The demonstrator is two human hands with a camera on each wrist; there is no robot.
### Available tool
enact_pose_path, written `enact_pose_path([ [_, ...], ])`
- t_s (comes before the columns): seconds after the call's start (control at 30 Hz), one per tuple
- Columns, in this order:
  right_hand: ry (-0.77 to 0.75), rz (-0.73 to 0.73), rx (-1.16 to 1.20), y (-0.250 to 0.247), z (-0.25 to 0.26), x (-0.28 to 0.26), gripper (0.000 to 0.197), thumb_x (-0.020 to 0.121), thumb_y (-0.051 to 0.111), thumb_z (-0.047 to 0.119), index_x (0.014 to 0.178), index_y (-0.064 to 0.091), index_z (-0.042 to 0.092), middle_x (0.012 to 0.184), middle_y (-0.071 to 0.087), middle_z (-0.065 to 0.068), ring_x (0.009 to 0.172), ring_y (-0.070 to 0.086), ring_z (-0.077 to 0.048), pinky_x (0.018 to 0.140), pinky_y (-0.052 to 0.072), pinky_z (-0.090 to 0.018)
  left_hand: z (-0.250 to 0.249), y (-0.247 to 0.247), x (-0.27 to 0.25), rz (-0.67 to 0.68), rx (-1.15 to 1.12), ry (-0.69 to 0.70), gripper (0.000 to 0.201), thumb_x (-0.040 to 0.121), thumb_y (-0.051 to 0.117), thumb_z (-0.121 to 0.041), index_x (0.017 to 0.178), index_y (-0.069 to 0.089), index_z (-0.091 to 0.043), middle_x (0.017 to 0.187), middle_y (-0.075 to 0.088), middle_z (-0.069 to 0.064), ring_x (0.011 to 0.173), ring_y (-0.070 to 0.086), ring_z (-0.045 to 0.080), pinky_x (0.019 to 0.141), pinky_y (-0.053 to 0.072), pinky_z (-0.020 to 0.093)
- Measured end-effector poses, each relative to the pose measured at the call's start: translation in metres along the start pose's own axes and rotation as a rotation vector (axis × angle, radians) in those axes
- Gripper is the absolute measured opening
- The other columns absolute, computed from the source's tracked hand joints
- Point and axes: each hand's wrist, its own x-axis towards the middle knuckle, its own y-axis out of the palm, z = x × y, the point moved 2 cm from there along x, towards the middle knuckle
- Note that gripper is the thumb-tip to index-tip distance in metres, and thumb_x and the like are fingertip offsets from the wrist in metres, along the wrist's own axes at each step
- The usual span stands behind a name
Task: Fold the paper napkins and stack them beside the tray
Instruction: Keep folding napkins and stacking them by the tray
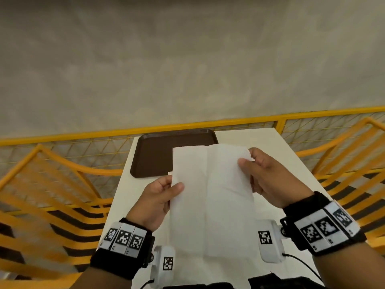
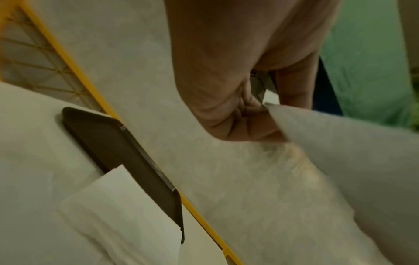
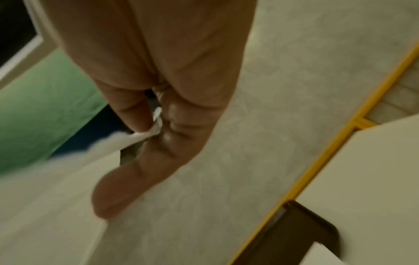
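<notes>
We hold one paper napkin (image 1: 212, 197) unfolded above the white table (image 1: 291, 163): left hand (image 1: 155, 202) and right hand (image 1: 268, 178) pinching opposite edges. Folding step; next, likely bring edges together squarely, near the brown tray (image 1: 154, 155).

two napkins (image 2: 118, 220); one tray (image 1: 158, 155)

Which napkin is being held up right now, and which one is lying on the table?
The unfolded napkin, pinched by left hand and right hand; the other napkin lies by the tray.
</notes>
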Motion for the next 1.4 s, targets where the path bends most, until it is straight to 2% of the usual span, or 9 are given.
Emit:
enact_pose_path([
  [0.1,0.087,0.057,0.161,-0.003,-0.022,-0.006,0.049,0.083,0.074,0.021,0.125,0.054,0.008,0.117,0.069,-0.01,0.107,0.067,-0.029,0.078,0.058,-0.035,-0.005,0.009,-0.007,-0.031,-0.039,0.029,0.023,0.075,0.065,-0.015,0.097,0.064,-0.007,0.1,0.073,0.014,0.084,0.071,0.025,0.072,0.06,0.034],
  [0.43,-0.074,-0.282,-0.22,0.01,-0.027,-0.013,0.025,0.079,0.077,0.016,0.101,0.069,0.024,0.099,0.075,0.006,0.089,0.071,-0.014,0.079,0.057,-0.035,-0.012,0.026,-0.022,-0.183,0.332,0.303,0.01,0.093,0.057,-0.018,0.103,0.056,-0.018,0.099,0.072,-0.002,0.094,0.069,0.02,0.079,0.058,0.036],
  [0.6,-0.221,-0.18,-0.574,0.045,-0.011,-0.019,0.026,0.085,0.069,0.03,0.106,0.054,0.039,0.095,0.062,0.025,0.084,0.056,0.016,0.068,0.042,-0.001,-0.003,0.043,-0.028,0.028,0.069,0.155,0.027,0.098,0.043,-0.018,0.119,0.053,-0.032,0.115,0.069,-0.007,0.105,0.067,0.014,0.082,0.055,0.031],
  [0.83,-0.276,0.224,-0.503,0.07,-0.014,-0.023,0.069,0.078,0.048,0.064,0.138,0.047,0.029,0.115,0.058,0.012,0.095,0.056,0.0,0.084,0.048,-0.018,0.0,0.04,-0.027,0.183,-0.253,0.007,0.054,0.094,0.033,-0.052,0.131,0.057,-0.021,0.128,0.062,0.014,0.119,0.059,0.033,0.101,0.045,0.052],
  [0.9,-0.266,0.265,-0.566,0.07,-0.018,-0.022,0.068,0.085,0.049,0.062,0.142,0.043,0.027,0.124,0.055,0.012,0.101,0.054,0.002,0.088,0.045,-0.014,0.002,0.035,-0.025,0.236,-0.281,-0.013,0.065,0.082,0.058,-0.058,0.134,0.054,-0.019,0.13,0.06,0.016,0.118,0.058,0.035,0.094,0.051,0.051],
  [0.97,-0.303,0.221,-0.573,0.071,-0.02,-0.02,0.052,0.092,0.052,0.053,0.137,0.051,0.027,0.123,0.058,0.011,0.105,0.055,0.0,0.089,0.045,-0.015,0.005,0.029,-0.019,0.156,-0.169,0.027,0.08,0.07,0.082,-0.036,0.139,0.043,-0.021,0.132,0.056,0.019,0.117,0.058,0.038,0.085,0.054,0.047],
  [1.1,-0.205,-0.096,-0.579,0.055,-0.036,-0.01,0.046,0.079,0.067,0.053,0.119,0.05,0.04,0.108,0.054,0.017,0.089,0.055,-0.003,0.074,0.043,-0.014,0.013,0.025,-0.007,-0.029,-0.075,0.025,0.05,0.086,0.062,-0.009,0.131,0.05,-0.028,0.123,0.065,0.012,0.105,0.065,0.037,0.078,0.057,0.049],
  [1.2,0.131,0.023,-0.479,0.045,-0.061,-0.004,0.04,0.072,0.08,0.045,0.1,0.057,0.028,0.093,0.063,0.015,0.079,0.059,-0.003,0.07,0.045,-0.017,0.017,0.022,-0.002,-0.021,-0.226,0.013,0.047,0.086,0.055,-0.003,0.127,0.053,-0.024,0.117,0.068,0.012,0.098,0.069,0.036,0.07,0.058,0.048],
  [1.4,0.238,0.115,-0.498,0.03,-0.09,0.009,0.036,0.077,0.074,0.019,0.054,0.046,0.025,0.05,0.045,0.014,0.054,0.047,-0.009,0.063,0.049,-0.03,0.022,0.001,0.018,-0.147,-0.21,0.018,0.049,0.078,0.064,-0.011,0.126,0.056,-0.021,0.116,0.069,0.009,0.103,0.068,0.032,0.081,0.056,0.049],
])
